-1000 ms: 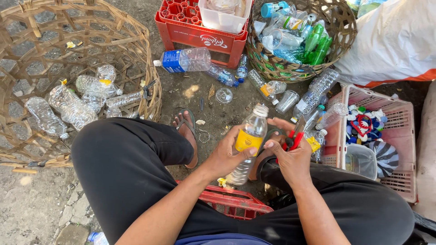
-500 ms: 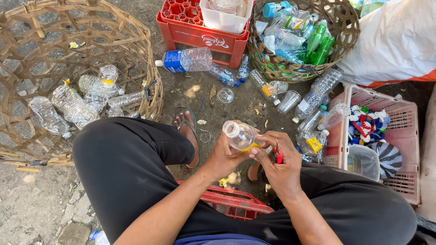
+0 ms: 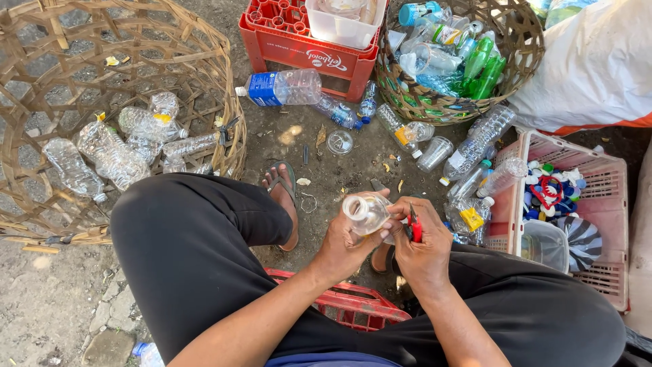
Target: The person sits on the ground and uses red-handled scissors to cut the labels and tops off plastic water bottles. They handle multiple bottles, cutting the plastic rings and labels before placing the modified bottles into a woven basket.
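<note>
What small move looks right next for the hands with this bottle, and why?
Probably toss the clear bottle into the big woven basket of stripped bottles: the left hand grips it, no label or cap shows on it, and the right hand holds a red-handled cutter.

Bare dirt ground bearing a large woven bamboo basket, a red plastic crate, a pink plastic crate, and scattered clear plastic bottles.
</note>
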